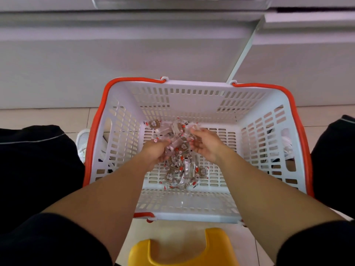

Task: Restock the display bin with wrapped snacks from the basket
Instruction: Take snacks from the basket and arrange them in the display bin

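A white slotted basket [194, 96] with orange handles stands on the floor between my knees. Several small clear-wrapped brown snacks [184, 169] lie in a heap on its bottom. Both hands reach down into the heap. My left hand [154, 152] curls its fingers around a bunch of the wrapped snacks. My right hand [204, 144] holds more of them from the other side, fingers bent around the wrappers. A clear display bin [180, 1] shows only as an edge at the top of the view.
A white cabinet front [115, 54] rises right behind the basket. A yellow stool [182, 250] sits under me at the bottom. My dark-trousered knees flank the basket, and a white shoe [83, 140] shows at its left. The floor is pale tile.
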`<state>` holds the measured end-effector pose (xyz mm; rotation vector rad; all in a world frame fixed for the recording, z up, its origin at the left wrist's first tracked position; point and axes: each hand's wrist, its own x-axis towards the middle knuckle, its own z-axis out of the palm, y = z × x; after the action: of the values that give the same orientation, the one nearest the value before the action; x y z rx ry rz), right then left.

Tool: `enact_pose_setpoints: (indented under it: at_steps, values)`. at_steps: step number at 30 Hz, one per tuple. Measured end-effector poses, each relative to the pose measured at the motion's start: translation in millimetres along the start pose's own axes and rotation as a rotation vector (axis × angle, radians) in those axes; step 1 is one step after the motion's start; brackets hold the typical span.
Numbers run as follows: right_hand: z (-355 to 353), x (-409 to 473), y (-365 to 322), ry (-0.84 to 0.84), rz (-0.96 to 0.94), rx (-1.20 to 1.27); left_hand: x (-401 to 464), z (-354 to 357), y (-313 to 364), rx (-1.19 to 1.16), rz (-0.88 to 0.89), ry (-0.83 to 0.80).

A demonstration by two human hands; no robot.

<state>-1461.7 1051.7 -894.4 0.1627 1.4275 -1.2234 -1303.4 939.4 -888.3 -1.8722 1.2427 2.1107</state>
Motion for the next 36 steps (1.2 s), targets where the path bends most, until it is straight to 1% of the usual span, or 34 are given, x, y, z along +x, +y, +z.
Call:
enact_pose_setpoints:
  at_steps: [4, 6, 8, 11, 14, 16, 19, 22, 25, 28, 31, 33, 36]
  values:
    - [3.9, -2.0, 0.1, -0.071, 0.069, -0.083, -4.7, -0.7, 5.0, -0.104, -0.054, -0.175]
    - [5.2, -3.5, -1.9, -0.081, 0.067, -0.152, -6.3, -0.3, 7.4, -0.125, -0.053, -0.21]
    - [2.7, -5.5, -6.6, -0.088, 0.043, -0.162, -10.3, -1.0, 10.0, -0.13, -0.062, -0.226]
    - [-1.1, -14.1, -19.7, -0.198, 0.047, -0.151, -20.3, -4.4, 16.9, -0.109, -0.082, -0.306]
    - [3.2, -30.8, -39.3, -0.294, 0.047, -0.258, -36.0, -5.5, 32.6, -0.101, -0.09, -0.439]
    - [8.8, -46.0, -55.0, -0.316, 0.012, -0.316, -50.0, -5.2, 46.8, -0.114, -0.077, -0.501]
    - [16.3, -75.9, -82.7, -0.315, -0.092, -0.501, -76.3, -7.3, 65.4, -0.071, -0.035, -0.571]
    - [29.3, -113.2, -116.7, -0.373, -0.189, -0.797, -111.4, -12.9, 88.8, 0.119, 0.011, -0.676]
    - [49.9, -157.9, -155.9, -0.396, -0.302, -0.99, -155.6, -21.9, 128.9, 0.322, 0.077, -0.797]
    - [72.7, -208.1, -195.9, -0.371, -0.505, -1.174, -204.5, -31.3, 172.6, 0.457, 0.156, -0.843]
    - [94.2, -257.3, -228.2, -0.293, -0.754, -1.311, -248.6, -39.9, 206.8, 0.562, 0.263, -0.855]
    - [102.9, -286.5, -244.0, -0.275, -0.88, -1.311, -274.3, -47.3, 223.2, 0.563, 0.307, -0.876]
    - [103.8, -318.7, -258.7, -0.252, -1.014, -1.372, -297.8, -53.4, 234.1, 0.433, 0.337, -0.993]
